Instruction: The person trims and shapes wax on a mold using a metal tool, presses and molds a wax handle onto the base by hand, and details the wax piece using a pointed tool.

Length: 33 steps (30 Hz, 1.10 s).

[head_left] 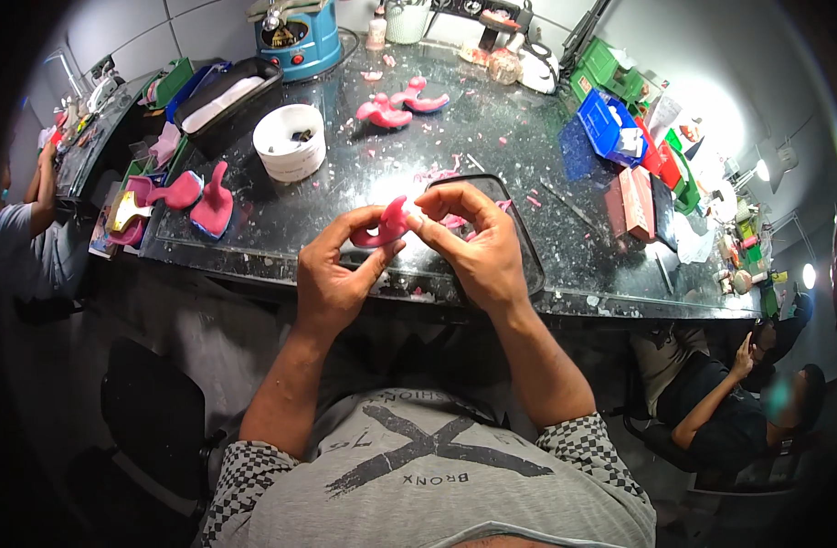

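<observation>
Head view: the left hand point(332, 269) pinches a curved pink piece point(394, 217) above the dark tabletop point(519, 123), near its front edge; the right hand point(482, 247), thumb and fingers drawn close, grips its upper end. It looks light, smooth, perhaps brittle, best held gently by its thicker parts.

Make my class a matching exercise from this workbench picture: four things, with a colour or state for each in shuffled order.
Things:
1. Round tub
2. Person's left hand
3. Boxy machine at the back
4. Shallow tray

Colours or states:
A. Blue
B. Black-rimmed
C. White
D. Gripping a curved pink piece

Pairs: 1-C, 2-D, 3-A, 4-B
</observation>
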Motion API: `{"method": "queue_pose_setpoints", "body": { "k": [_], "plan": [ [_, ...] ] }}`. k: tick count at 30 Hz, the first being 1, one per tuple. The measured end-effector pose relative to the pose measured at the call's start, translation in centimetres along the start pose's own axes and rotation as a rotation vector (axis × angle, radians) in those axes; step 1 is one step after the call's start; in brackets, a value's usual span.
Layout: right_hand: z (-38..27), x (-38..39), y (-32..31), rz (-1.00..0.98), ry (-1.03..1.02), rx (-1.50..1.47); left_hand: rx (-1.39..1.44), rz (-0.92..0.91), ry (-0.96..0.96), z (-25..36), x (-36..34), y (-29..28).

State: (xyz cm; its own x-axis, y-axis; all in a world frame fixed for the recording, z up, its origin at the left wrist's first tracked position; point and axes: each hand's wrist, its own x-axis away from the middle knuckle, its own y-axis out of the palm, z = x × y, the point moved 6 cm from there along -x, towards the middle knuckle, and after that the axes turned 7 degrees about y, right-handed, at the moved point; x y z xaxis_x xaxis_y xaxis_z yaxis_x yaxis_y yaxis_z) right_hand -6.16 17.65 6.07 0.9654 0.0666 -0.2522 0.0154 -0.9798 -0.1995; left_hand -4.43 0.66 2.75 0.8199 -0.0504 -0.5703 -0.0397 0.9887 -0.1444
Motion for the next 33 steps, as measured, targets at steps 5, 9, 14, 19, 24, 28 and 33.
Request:
{"method": "queue_pose_setpoints", "body": {
  "k": [5,9,14,19,24,28,33],
  "plan": [
    [-1.6,0.0,0.1,-0.016,-0.149,0.155,0.039,-0.014,0.004,-0.3,-0.2,-0.1],
    [-1.7,-0.4,-0.2,-0.028,-0.186,0.159,0.056,-0.044,0.014,0.1,-0.5,0.1],
    [-1.6,-0.3,-0.1,-0.012,-0.224,0.178,0.084,-0.056,0.002,0.0,-0.4,-0.1],
    [-2.5,0.2,0.0,0.017,-0.398,0.287,0.163,-0.042,-0.037,0.0,-0.2,-0.2],
    [-2.5,0.5,0.4,-0.034,-0.408,0.157,0.457,-0.055,-0.052,-0.9,-0.5,-0.6],
    [-3.6,1.0,0.6,-0.066,-0.519,0.178,0.51,-0.09,-0.036,-0.8,-0.6,-0.5],
    [-3.1,1.2,0.2,-0.065,-0.431,0.133,0.492,-0.081,-0.025,-0.4,-0.6,-0.4]
  ]
}}
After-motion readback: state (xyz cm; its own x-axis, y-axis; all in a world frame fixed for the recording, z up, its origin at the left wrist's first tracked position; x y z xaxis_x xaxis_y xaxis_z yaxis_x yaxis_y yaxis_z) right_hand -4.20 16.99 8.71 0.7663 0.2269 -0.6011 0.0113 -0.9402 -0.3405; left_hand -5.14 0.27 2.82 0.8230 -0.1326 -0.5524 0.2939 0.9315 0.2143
